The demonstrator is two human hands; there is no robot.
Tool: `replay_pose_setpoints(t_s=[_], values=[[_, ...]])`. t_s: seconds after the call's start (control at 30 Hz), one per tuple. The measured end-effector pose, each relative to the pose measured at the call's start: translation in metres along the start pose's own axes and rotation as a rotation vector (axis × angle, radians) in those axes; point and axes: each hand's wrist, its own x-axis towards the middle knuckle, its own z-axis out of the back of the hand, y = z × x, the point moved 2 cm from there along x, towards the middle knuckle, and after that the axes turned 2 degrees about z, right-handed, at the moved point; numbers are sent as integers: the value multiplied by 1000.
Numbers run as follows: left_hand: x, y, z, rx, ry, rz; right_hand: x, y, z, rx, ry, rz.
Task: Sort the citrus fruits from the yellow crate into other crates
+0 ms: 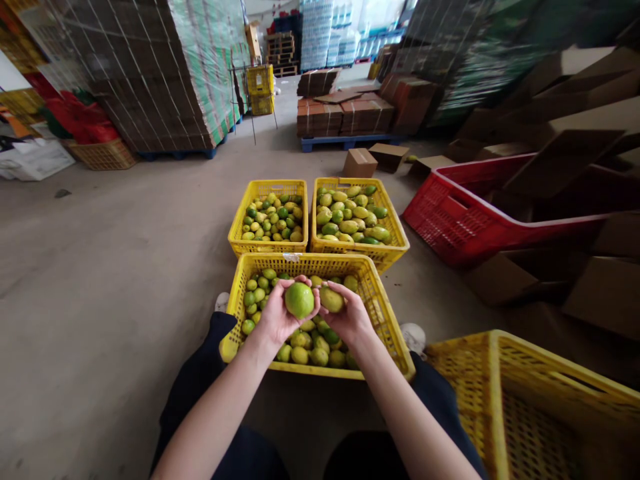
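A: how's this best done tbh?
B: green fruit point(299, 300) cupped in L hand point(274, 322), yellowish fruit point(332, 299) gripped in R hand point(353, 319), both held over front crate point(320, 372), hands side by side; light grip's advised imo, so bruising's avoided
A: & room to move?
B: bare floor point(125, 253)'s left of front crate, rear crates point(360, 248) are set just behind it, big yellow crate point(495, 337)'s near its R, so rims are best cleared w/ care

This looks like a warehouse or storage hall: a grey concrete floor point(125, 233) runs between tall stacks point(215, 60) wrapped in film, bundles of flat cardboard point(367, 115) lie on a blue pallet point(330, 144), wooden pallets point(280, 50) and packs of bottles point(316, 33) stand at the back, and yellow crates point(387, 307) of green and yellow fruit point(277, 220) sit on the floor near a big red crate point(460, 220)
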Motion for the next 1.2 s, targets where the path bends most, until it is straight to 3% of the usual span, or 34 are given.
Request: replay_pose_setpoints(t_s=[0.27,0.7,0.97,1.2], values=[[-9,-2,-6,31,93,-54,0,0,1,6,48,-6],[-2,2,-1,36,-77,-41,-2,-1,-3,23,-58,-30],[2,3,-1,-90,-67,-19,-1,-2,0,10,-11,-37],[0,1,3,-167,-63,13,0,-2,1,-6,-55,-45]])
